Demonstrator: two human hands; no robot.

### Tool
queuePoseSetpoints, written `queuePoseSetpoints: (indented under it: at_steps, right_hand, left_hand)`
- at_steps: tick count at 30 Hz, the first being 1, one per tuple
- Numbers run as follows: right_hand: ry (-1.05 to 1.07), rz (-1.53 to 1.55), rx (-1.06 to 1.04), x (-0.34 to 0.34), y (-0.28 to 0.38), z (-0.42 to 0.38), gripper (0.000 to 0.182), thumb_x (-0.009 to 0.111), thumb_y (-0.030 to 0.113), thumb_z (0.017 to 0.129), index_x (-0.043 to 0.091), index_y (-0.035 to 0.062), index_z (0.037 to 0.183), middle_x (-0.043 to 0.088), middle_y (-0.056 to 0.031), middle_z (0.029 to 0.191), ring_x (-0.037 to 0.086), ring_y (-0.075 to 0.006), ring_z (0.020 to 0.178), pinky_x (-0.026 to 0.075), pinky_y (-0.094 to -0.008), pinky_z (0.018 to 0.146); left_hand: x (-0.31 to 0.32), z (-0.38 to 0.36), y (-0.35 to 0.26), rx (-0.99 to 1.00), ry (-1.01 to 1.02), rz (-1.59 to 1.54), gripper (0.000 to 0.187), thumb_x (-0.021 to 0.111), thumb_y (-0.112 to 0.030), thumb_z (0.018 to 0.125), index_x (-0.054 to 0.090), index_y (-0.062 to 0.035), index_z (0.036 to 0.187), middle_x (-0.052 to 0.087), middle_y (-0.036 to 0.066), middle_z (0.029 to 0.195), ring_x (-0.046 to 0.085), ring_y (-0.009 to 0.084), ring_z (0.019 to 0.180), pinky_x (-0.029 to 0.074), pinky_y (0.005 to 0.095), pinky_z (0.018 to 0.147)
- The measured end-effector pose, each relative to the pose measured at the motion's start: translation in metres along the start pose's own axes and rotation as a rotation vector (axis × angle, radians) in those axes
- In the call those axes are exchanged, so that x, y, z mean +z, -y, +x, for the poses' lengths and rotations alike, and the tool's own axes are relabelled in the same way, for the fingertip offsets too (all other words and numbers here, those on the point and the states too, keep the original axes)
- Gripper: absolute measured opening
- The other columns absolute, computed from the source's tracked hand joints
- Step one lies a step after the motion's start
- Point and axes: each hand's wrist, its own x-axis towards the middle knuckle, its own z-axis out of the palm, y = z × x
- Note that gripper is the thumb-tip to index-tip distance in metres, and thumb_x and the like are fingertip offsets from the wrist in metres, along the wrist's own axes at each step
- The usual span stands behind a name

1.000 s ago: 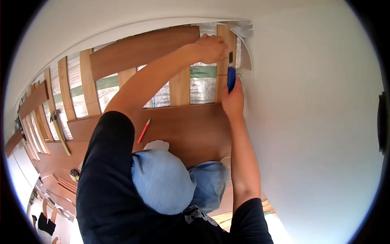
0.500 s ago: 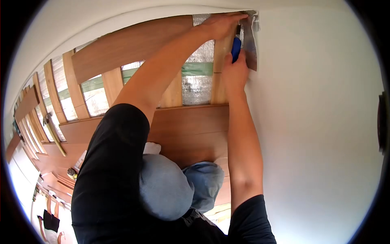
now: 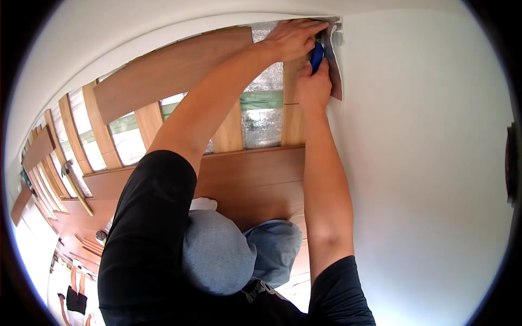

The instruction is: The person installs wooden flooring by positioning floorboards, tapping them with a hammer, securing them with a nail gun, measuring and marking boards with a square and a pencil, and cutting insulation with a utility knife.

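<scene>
My right hand is wrapped round a blue-handled tool, its front end up in the wall corner. Just above and left of it, my left hand lies with fingers stretched toward the corner, nothing visible in its grasp. Beside the tool, a greyish sheet flap stands against the white wall. Beneath my hands are a wooden batten and silver foil crossed by green tape.
A loose brown board lies across the battens to the left. Brown flooring runs before my knees. A hammer rests farther left, and another person is at the lower left.
My left hand has moved slightly down and left, with its back now more in view. The tool and my right hand have shifted slightly, and the blue handle sits higher in the grip.
</scene>
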Motion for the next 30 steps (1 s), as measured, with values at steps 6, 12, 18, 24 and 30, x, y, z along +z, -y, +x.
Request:
queuePoseSetpoints:
  at_steps: [6,12,18,24,30]
  right_hand:
    - [0.013,-0.024,0.047,-0.001,0.006,0.002,0.058,0.057,0.031,0.101,0.048,-0.0009,0.148,0.067,-0.0315,0.125,0.064,-0.0501,0.116,0.048,-0.0542,0.103]
    - [0.024,0.028,0.099,0.004,-0.011,-0.018,0.058,0.058,0.031,0.100,0.049,0.0002,0.149,0.068,-0.0296,0.127,0.064,-0.0499,0.118,0.048,-0.0542,0.105]
    - [-0.002,0.102,0.158,-0.004,-0.037,-0.060,0.061,0.060,0.032,0.101,0.048,-0.0020,0.151,0.066,-0.0287,0.133,0.063,-0.0477,0.123,0.048,-0.0498,0.107]
    - [-0.012,0.123,0.236,-0.010,-0.057,-0.104,0.057,0.058,0.031,0.103,0.049,0.0003,0.151,0.067,-0.0267,0.131,0.065,-0.0449,0.119,0.050,-0.0480,0.105]
    - [-0.011,0.181,0.264,-0.013,-0.076,-0.126,0.058,0.060,0.033,0.104,0.050,0.0000,0.151,0.067,-0.0267,0.132,0.066,-0.0430,0.119,0.051,-0.0451,0.103]
  left_hand:
    - [-0.006,0.000,-0.015,-0.091,0.086,0.096,0.059,0.053,-0.036,0.103,0.044,-0.0180,0.158,0.051,0.003,0.159,0.043,0.0245,0.148,0.028,0.0487,0.122]
    - [-0.006,-0.001,-0.011,-0.031,0.168,0.100,0.070,0.047,-0.042,0.107,0.028,-0.0064,0.165,0.035,0.018,0.168,0.034,0.0359,0.154,0.024,0.0449,0.129]
    - [-0.013,-0.002,-0.017,-0.088,0.227,0.098,0.073,0.043,-0.048,0.108,0.023,-0.0087,0.166,0.033,0.018,0.168,0.034,0.0368,0.154,0.026,0.0460,0.128]
    - [-0.014,-0.003,-0.018,-0.148,0.291,0.056,0.075,0.039,-0.053,0.107,0.021,-0.0112,0.167,0.032,0.017,0.169,0.033,0.0379,0.154,0.026,0.0480,0.128]
    - [-0.010,-0.003,-0.013,-0.109,0.266,0.089,0.075,0.041,-0.052,0.107,0.025,-0.0094,0.166,0.034,0.018,0.168,0.035,0.0383,0.153,0.027,0.0477,0.127]
